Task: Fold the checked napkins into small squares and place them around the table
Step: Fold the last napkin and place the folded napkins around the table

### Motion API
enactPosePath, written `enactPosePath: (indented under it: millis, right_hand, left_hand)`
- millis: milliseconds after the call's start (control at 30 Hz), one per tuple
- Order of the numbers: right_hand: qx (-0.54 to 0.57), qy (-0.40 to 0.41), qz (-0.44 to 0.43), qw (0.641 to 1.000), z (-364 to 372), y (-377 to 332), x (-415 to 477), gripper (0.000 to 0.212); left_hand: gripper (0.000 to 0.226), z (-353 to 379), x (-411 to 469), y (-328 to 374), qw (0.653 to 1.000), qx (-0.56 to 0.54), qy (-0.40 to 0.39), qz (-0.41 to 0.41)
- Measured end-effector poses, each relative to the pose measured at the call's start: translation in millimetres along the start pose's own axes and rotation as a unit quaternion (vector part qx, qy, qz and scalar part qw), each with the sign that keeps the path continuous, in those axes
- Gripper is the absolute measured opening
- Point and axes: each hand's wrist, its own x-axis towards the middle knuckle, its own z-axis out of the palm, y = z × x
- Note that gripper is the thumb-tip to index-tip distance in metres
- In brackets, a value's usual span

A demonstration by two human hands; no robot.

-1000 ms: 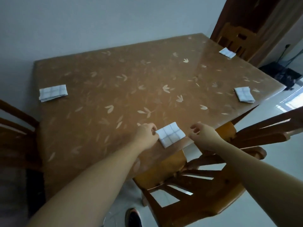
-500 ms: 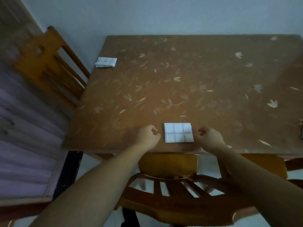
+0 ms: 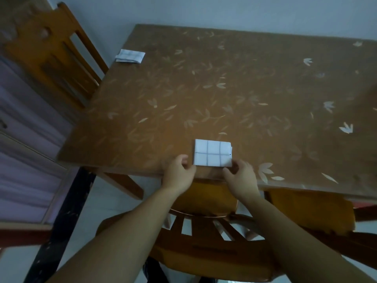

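Napkin (image 3: 212,153) folded square, flat near desk (image 3: 244,88) front edge, 6 o'clock. Your left hand (image 3: 179,174) and right hand (image 3: 240,178) flank it, grip loosely curled, fingertips at its lower corners, holding nothing. Second napkin (image 3: 130,56) at 10 o'clock, beside chair (image 3: 53,52).

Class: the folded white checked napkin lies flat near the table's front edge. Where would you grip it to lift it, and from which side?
Probably pinch the folded white checked napkin at its near corners, coming from the front edge of the brown leaf-patterned table. It lies flat, and the left hand and right hand are already there.
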Motion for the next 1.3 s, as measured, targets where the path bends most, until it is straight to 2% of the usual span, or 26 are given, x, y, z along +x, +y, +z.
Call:
enactPosePath:
  millis: [300,533,667,833,1067,1300]
  right_hand:
    - [0.030,0.012,-0.029,0.999,3.8,7.7,1.9,0.040]
    - [0.041,0.014,-0.023,0.999,3.7,3.8,1.7,0.025]
    - [0.025,-0.006,-0.032,0.999,8.0,3.5,2.1,0.024]
    - [0.016,-0.018,-0.031,0.999,8.7,4.8,0.9,0.022]
    - [-0.009,-0.016,-0.036,0.999,5.9,6.8,-1.9,0.017]
    - [-0.025,-0.021,-0.044,0.999,10.3,4.2,-5.7,0.017]
  left_hand:
    - [0.041,-1.2,0.4,0.6,1.000,-0.002,-0.014,0.014]
    - [0.029,-7.0,-4.0,0.9,0.999,0.043,0.010,-0.002]
    - [0.025,-10.7,-6.4,-4.1,0.995,0.094,0.014,-0.006]
    - [0.036,-12.5,-8.6,-6.1,0.991,0.131,-0.005,0.014]
    - [0.022,-8.6,-3.1,-11.2,0.986,0.162,0.019,0.040]
    - [0.019,-8.8,0.8,-17.1,0.984,0.172,0.047,0.027]
